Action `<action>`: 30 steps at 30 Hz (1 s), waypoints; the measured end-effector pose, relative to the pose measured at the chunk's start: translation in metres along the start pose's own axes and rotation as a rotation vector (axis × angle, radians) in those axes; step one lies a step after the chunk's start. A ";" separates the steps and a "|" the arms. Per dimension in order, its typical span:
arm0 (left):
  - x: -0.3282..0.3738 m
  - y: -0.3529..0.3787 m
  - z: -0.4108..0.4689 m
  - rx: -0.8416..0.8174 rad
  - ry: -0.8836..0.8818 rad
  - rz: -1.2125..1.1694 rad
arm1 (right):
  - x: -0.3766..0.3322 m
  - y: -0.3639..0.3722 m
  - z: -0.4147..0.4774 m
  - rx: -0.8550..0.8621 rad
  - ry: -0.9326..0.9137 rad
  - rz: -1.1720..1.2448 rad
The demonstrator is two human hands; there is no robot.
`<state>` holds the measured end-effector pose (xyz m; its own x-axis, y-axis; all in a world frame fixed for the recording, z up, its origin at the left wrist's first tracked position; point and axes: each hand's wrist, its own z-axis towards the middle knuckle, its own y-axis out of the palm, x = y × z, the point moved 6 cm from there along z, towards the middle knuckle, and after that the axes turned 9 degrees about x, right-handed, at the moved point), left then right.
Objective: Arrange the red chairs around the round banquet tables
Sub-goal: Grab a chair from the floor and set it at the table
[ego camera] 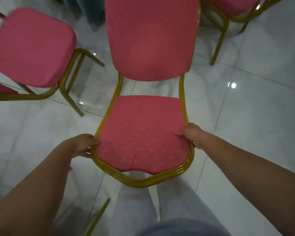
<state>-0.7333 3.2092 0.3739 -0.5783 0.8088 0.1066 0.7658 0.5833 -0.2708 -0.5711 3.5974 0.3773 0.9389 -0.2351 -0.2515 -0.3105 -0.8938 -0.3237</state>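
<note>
A red chair [141, 130] with a gold metal frame is in the middle of the view, its seat toward me and its backrest pointing away. My left hand [83, 145] grips the seat's left edge, thumb on the cushion. On the opposite edge my right hand [192, 135] grips the frame, thumb lying on the red fabric. The chair's legs are hidden below the seat. No round table top is in view.
Another red chair [32, 46] stands at the left, and a third [232, 5] at the top right with gold legs spread on the floor. A grey-blue cloth [92, 11] hangs at the top. A gold leg [99, 217] shows near my knees. Glossy white tiles cover the floor.
</note>
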 end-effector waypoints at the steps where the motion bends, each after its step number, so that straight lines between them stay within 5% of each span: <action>1: 0.002 0.005 -0.025 -0.050 -0.003 -0.012 | -0.001 -0.019 -0.018 0.003 -0.021 -0.026; 8: 0.037 0.003 -0.131 0.009 0.199 -0.247 | -0.029 -0.109 -0.083 -0.073 -0.075 0.054; 15: 0.131 -0.026 -0.188 0.196 0.492 -0.672 | -0.107 -0.145 -0.144 0.103 -0.317 0.618; 18: 0.158 -0.030 -0.211 0.228 0.620 -0.603 | -0.130 -0.133 -0.169 0.114 -0.391 0.662; 21: 0.163 -0.032 -0.216 0.278 0.631 -0.514 | -0.140 -0.111 -0.183 0.116 -0.478 0.477; 24: 0.165 -0.040 -0.219 0.382 0.704 -0.414 | -0.155 -0.104 -0.194 0.323 -0.731 0.259; 27: 0.181 -0.058 -0.227 0.571 0.855 -0.200 | -0.186 -0.100 -0.217 0.659 -1.082 -0.170; 30: 0.215 -0.062 -0.230 0.718 0.922 0.088 | -0.216 -0.080 -0.210 0.655 -1.084 -0.600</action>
<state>-0.8408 3.3642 0.6337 0.1177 0.7644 0.6339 0.2878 0.5847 -0.7585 -0.7183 3.6391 0.6489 0.4643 0.7913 -0.3979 -0.2024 -0.3426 -0.9174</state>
